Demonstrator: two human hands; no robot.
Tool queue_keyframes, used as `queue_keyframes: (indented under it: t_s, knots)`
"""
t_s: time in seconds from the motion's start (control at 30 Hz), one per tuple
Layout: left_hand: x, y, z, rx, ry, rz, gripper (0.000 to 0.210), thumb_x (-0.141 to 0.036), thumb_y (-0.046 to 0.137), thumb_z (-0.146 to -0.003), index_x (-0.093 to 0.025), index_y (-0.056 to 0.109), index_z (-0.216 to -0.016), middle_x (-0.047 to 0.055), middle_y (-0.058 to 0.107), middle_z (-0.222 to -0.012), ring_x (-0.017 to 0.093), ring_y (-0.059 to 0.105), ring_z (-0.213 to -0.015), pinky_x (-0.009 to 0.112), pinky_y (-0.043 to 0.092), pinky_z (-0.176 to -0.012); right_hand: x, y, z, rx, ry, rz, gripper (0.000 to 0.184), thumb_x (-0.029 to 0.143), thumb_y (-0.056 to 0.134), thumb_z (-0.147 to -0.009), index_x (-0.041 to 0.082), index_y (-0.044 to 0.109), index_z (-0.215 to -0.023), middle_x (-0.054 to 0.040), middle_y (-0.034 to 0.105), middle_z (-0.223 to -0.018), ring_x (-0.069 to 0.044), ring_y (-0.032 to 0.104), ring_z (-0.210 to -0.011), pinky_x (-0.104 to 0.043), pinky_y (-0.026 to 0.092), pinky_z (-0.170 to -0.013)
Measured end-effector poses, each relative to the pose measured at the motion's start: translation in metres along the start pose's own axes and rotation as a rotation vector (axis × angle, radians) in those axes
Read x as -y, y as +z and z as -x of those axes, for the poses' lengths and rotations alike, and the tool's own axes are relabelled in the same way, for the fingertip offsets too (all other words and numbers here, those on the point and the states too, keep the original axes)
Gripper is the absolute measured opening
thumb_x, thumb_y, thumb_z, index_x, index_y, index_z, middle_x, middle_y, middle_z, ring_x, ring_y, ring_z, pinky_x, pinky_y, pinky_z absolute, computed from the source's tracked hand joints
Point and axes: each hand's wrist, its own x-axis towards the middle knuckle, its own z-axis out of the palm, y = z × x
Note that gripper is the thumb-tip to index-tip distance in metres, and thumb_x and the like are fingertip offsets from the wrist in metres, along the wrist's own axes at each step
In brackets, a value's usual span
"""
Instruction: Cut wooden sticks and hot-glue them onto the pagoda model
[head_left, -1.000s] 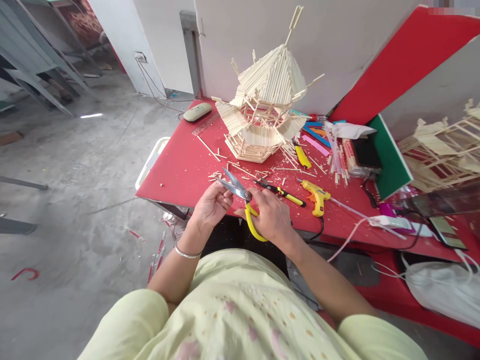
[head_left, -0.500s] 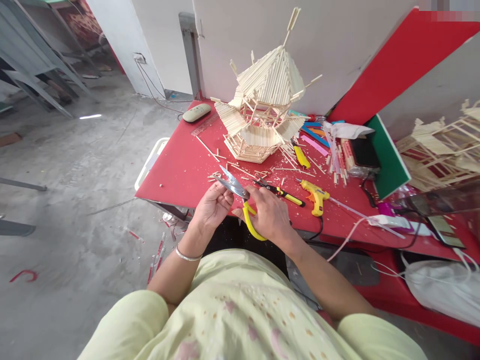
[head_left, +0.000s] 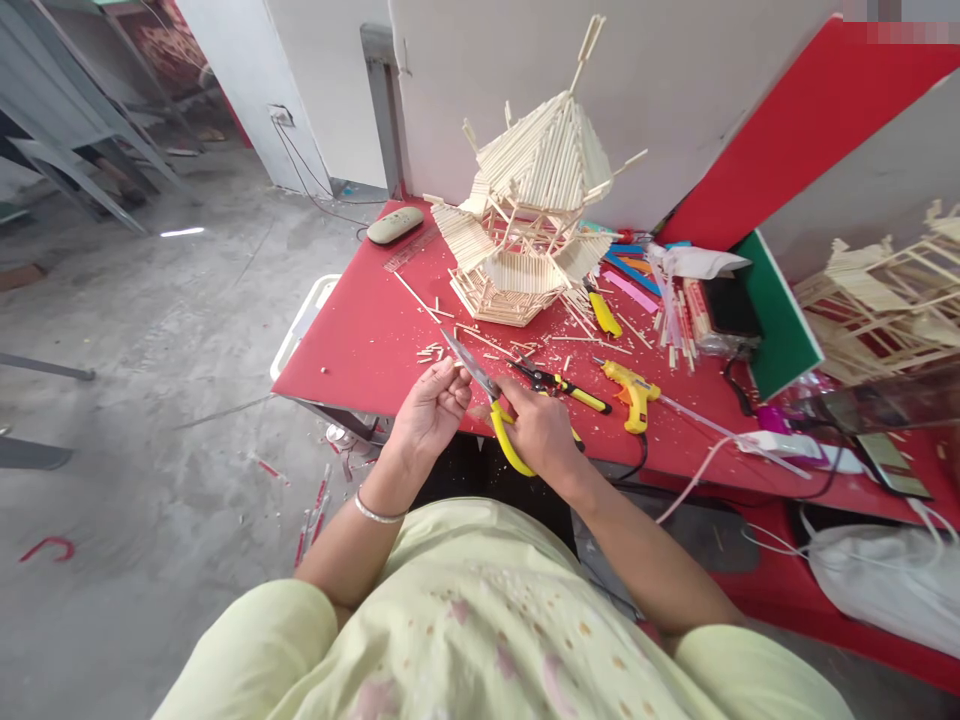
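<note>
My right hand [head_left: 546, 432] is wrapped round the yellow handles of a pair of scissors [head_left: 510, 440], whose blades are now together and point up and left. Close beside the blades, my left hand [head_left: 429, 412] pinches what looks like a short piece of wooden stick [head_left: 459, 365], mostly covered by the fingers. Both hands are over the near edge of the red table [head_left: 337, 340]. Behind them stands a pagoda-like model [head_left: 544, 160] built of thin wooden sticks, with tiered roofs.
Cut stick bits litter the tabletop. Yellow-black pliers [head_left: 570, 388], a yellow glue gun [head_left: 634, 390] and a yellow cutter [head_left: 604, 313] lie to the right. A glasses case [head_left: 395, 226] sits at the back left. Another stick model [head_left: 892, 290] stands far right.
The scissor blades, spread apart before, have come together. My right hand's fingers have closed further round the handles; my left hand has hardly moved.
</note>
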Motion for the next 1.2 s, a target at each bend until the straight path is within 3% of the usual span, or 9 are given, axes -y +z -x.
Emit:
queue_keyframes:
  t_s: [0.17, 0.4, 0.53, 0.67, 0.8, 0.97, 1.07, 1.13, 1.2]
  knots:
    - [0.001, 0.000, -0.002, -0.016, -0.065, 0.174, 0.005, -0.014, 0.070, -0.088, -0.014, 0.066, -0.085, 0.002, 0.070, -0.075, 0.007, 0.070, -0.071, 0.011, 0.053, -0.059, -0.002, 0.000, -0.002, -0.063, 0.017, -0.016, 0.044, 0.056, 0.058, -0.095, 0.026, 0.061, -0.127, -0.0058, 0.075, -0.102, -0.024, 0.071, -0.089, -0.030, 0.044, -0.071]
    - [0.000, -0.005, -0.010, -0.044, -0.027, 0.090, 0.015, -0.020, 0.076, -0.081, -0.015, 0.062, -0.078, -0.001, 0.067, -0.069, 0.005, 0.066, -0.060, 0.011, 0.050, -0.052, 0.001, -0.001, -0.003, -0.063, 0.006, 0.044, 0.046, 0.054, 0.057, -0.096, 0.025, 0.060, -0.131, -0.0087, 0.072, -0.107, -0.026, 0.068, -0.097, -0.031, 0.045, -0.076]
    - [-0.004, -0.013, -0.016, -0.087, 0.068, 0.057, 0.023, -0.025, 0.081, -0.077, -0.014, 0.063, -0.085, -0.001, 0.071, -0.075, 0.002, 0.063, -0.054, 0.009, 0.038, -0.041, -0.001, 0.017, -0.014, -0.027, 0.171, 0.110, 0.049, 0.054, 0.056, -0.095, 0.026, 0.058, -0.135, -0.0091, 0.072, -0.101, -0.026, 0.069, -0.087, -0.032, 0.045, -0.071]
    - [-0.005, -0.019, -0.019, -0.070, 0.152, -0.017, 0.031, -0.029, 0.087, -0.072, -0.015, 0.062, -0.084, -0.001, 0.070, -0.073, 0.007, 0.069, -0.060, 0.011, 0.041, -0.044, -0.002, 0.045, -0.030, 0.039, 0.233, 0.178, 0.060, 0.048, 0.062, -0.092, 0.021, 0.051, -0.145, -0.0152, 0.070, -0.110, -0.029, 0.068, -0.094, -0.035, 0.048, -0.077]
    - [-0.003, -0.018, -0.019, -0.014, 0.183, -0.119, 0.034, -0.033, 0.089, -0.071, -0.018, 0.066, -0.090, -0.001, 0.072, -0.078, 0.011, 0.073, -0.070, 0.013, 0.044, -0.046, 0.000, 0.049, -0.035, -0.008, 0.153, 0.127, 0.057, 0.038, 0.060, -0.094, 0.011, 0.053, -0.143, -0.0200, 0.066, -0.120, -0.031, 0.061, -0.111, -0.042, 0.048, -0.095]
    - [0.006, -0.008, -0.010, 0.064, 0.296, -0.356, 0.028, -0.033, 0.086, -0.074, -0.018, 0.075, -0.095, 0.002, 0.072, -0.080, 0.010, 0.066, -0.063, 0.017, 0.044, -0.046, 0.006, 0.018, -0.034, -0.158, -0.146, -0.059, 0.053, 0.023, 0.044, -0.101, 0.023, 0.046, -0.153, -0.0120, 0.055, -0.145, -0.025, 0.052, -0.131, -0.040, 0.041, -0.111]
    - [0.006, -0.002, 0.005, 0.095, 0.469, -0.630, 0.014, -0.024, 0.084, -0.076, -0.020, 0.080, -0.088, 0.003, 0.073, -0.084, 0.010, 0.062, -0.064, 0.018, 0.049, -0.054, 0.006, 0.005, -0.033, -0.022, -0.220, -0.188, 0.046, 0.026, 0.042, -0.103, 0.025, 0.052, -0.148, -0.0078, 0.067, -0.130, -0.020, 0.063, -0.115, -0.031, 0.048, -0.097]
    - [0.000, 0.000, 0.012, 0.070, 0.606, -0.720, 0.014, -0.019, 0.083, -0.076, -0.023, 0.082, -0.089, 0.003, 0.075, -0.095, 0.009, 0.062, -0.068, 0.018, 0.051, -0.059, -0.005, -0.003, -0.029, 0.006, -0.092, -0.217, 0.037, 0.038, 0.040, -0.106, 0.024, 0.070, -0.123, -0.0053, 0.075, -0.104, -0.018, 0.067, -0.094, -0.028, 0.049, -0.085]
    - [-0.007, 0.002, 0.013, 0.013, 0.674, -0.692, 0.017, -0.019, 0.083, -0.075, -0.023, 0.081, -0.091, 0.002, 0.075, -0.092, 0.008, 0.059, -0.063, 0.019, 0.051, -0.057, -0.028, -0.014, -0.015, -0.091, 0.092, -0.154, 0.045, 0.046, 0.037, -0.106, 0.022, 0.075, -0.099, -0.0050, 0.074, -0.089, -0.018, 0.066, -0.084, -0.028, 0.047, -0.081]
